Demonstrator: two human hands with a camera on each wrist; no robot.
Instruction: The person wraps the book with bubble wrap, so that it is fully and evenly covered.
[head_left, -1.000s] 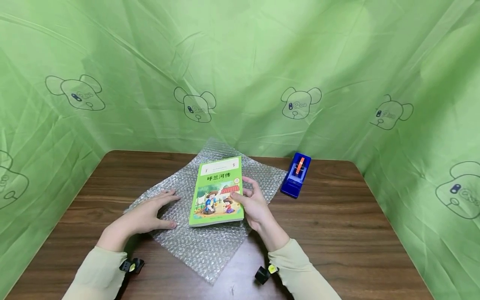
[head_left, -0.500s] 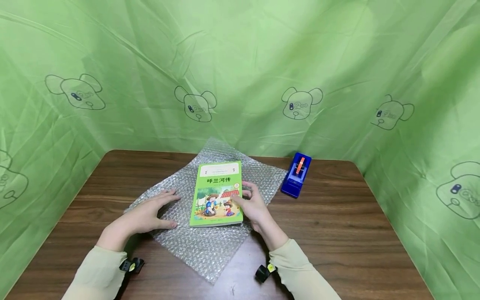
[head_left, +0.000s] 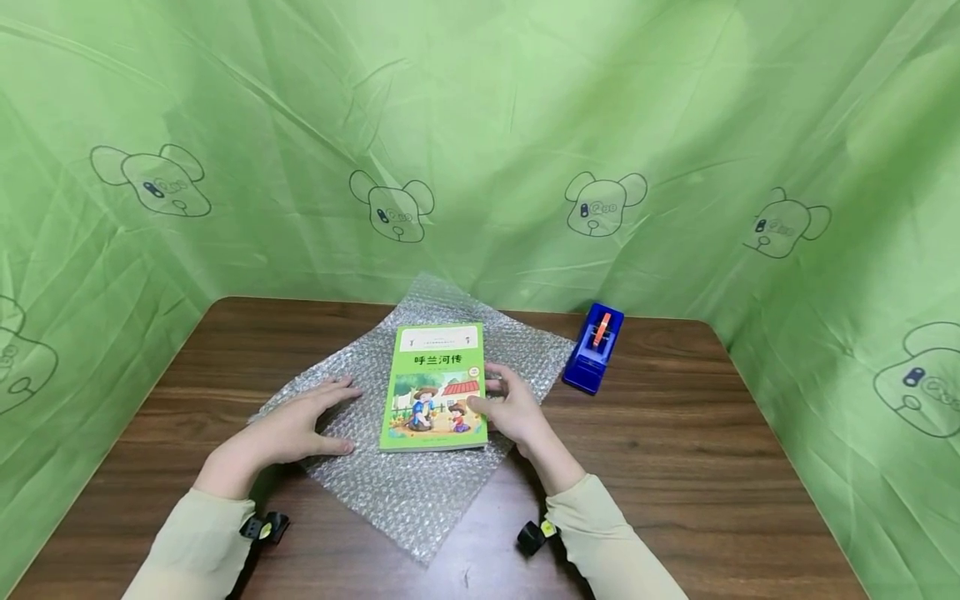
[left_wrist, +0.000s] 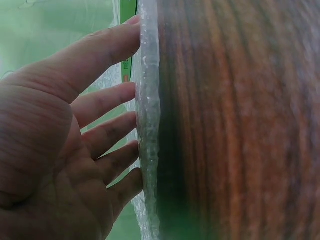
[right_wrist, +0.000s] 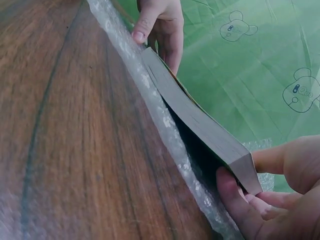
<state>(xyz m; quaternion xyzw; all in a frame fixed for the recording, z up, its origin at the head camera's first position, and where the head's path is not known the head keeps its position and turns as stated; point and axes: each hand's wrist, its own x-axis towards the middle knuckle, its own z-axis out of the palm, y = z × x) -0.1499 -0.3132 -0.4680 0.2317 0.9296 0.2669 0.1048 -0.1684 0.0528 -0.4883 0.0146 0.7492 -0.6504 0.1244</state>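
A green book [head_left: 435,387] with a picture cover lies over a sheet of bubble wrap [head_left: 420,500] in the head view. At its right edge my right hand [head_left: 517,412] grips it, thumb over the cover and fingers underneath. The right wrist view shows the book's page block [right_wrist: 200,120] tilted, with a dark gap between it and the wrap near those fingers. My left hand [head_left: 288,425] spreads its fingers on the wrap, left of the book and apart from it. In the left wrist view, the fingertips [left_wrist: 131,120] touch the wrap's surface.
A blue tape dispenser-like holder [head_left: 592,348] with an orange piece stands at the back right, beside the wrap's corner. Beneath everything is a dark wooden table [head_left: 675,450]. Green cloth [head_left: 480,150] with printed bear heads hangs behind and at both sides.
The book's raised right side and far end have come down toward the wrap. My right thumb has slid slightly outward toward the book's edge. The left hand stays in place.
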